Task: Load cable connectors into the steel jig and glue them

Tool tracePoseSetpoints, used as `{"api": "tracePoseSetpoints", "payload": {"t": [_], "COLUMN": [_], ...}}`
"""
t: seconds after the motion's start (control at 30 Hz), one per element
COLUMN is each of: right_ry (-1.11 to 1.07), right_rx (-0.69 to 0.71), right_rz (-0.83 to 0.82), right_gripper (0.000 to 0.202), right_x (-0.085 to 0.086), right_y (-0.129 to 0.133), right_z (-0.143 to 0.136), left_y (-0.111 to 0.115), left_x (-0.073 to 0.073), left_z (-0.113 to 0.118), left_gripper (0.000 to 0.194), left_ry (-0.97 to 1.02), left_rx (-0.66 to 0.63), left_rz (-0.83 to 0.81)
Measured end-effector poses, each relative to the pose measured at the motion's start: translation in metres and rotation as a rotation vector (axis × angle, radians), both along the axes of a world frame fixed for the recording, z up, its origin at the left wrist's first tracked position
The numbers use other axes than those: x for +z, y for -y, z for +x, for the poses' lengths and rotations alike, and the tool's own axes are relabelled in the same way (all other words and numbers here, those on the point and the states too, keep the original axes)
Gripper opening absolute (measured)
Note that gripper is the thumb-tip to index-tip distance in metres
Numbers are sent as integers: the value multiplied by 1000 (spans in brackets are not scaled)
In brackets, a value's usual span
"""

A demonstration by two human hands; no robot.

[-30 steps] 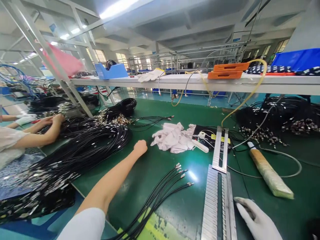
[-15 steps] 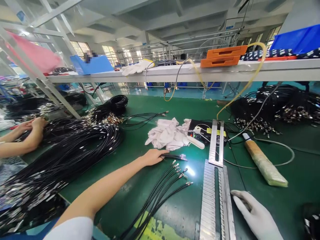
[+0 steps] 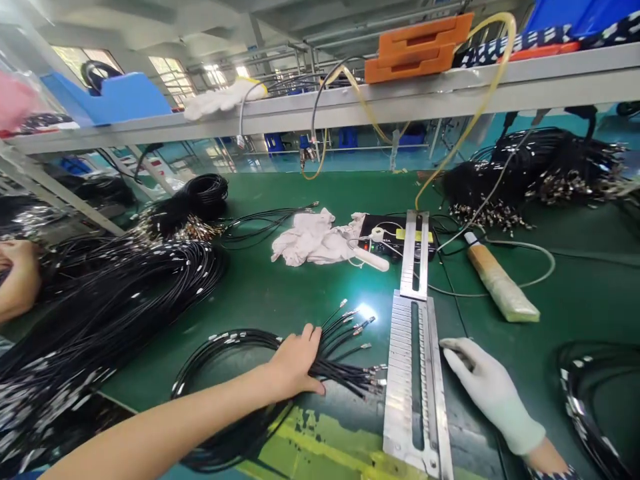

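Note:
Bare and with its fingers bent over them, my left hand (image 3: 296, 363) grips a bundle of black cables (image 3: 345, 373) whose metal-tipped ends fan out toward the fixture. Their coiled part (image 3: 220, 343) lies around my left wrist. A slotted metal fixture (image 3: 403, 373) stands on the green table, right of the cable ends. My right hand (image 3: 480, 380), in a white glove, rests at the fixture's right edge, thumb and forefinger curved close together; whether anything is between them is hidden. Bright light falls on the table beside the upper cable tips.
White cloths (image 3: 315, 240) lie near a black device (image 3: 387, 230). A wrapped block (image 3: 503, 283) is at the right, below cable bundles (image 3: 540, 167). Large cable coils (image 3: 150, 300) cover the left. Another person's hand (image 3: 20, 273) is at the far left. Orange boxes (image 3: 417, 53) sit on the shelf.
The view has shifted. My left hand has moved down to the loose cables, and a coil now lies around that wrist. My right hand stays beside the fixture.

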State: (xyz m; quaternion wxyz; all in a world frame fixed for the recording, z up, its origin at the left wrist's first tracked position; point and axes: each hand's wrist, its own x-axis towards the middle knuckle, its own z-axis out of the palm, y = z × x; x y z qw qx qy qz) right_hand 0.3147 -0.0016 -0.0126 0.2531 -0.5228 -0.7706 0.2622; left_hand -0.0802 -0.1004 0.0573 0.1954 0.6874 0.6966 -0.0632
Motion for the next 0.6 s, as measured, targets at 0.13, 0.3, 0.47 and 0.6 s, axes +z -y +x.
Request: {"api": "tracePoseSetpoints", "payload": {"t": [0.13,0.3,0.47,0.6], "right_ry": [-51,95,212,181], "right_rx": [9,-56,-36,-19], "right_rz": [-58,127,133,135], "right_gripper": [36,62,64,55], "right_x": [-2,8,12,3], "right_y": [1,-12,-17,2], "right_z": [-3,-40,-63,-60], "left_y": [15,7,11,19], "left_x": [-6,-13,1,34], "left_z": [14,10,10,24], "left_gripper": [51,37,39,42], "left_ry": [-19,-149,-156,42], "left_rx": [-5,-11,-84,-203], "left_rz": [-74,-59,-31,-7]}}
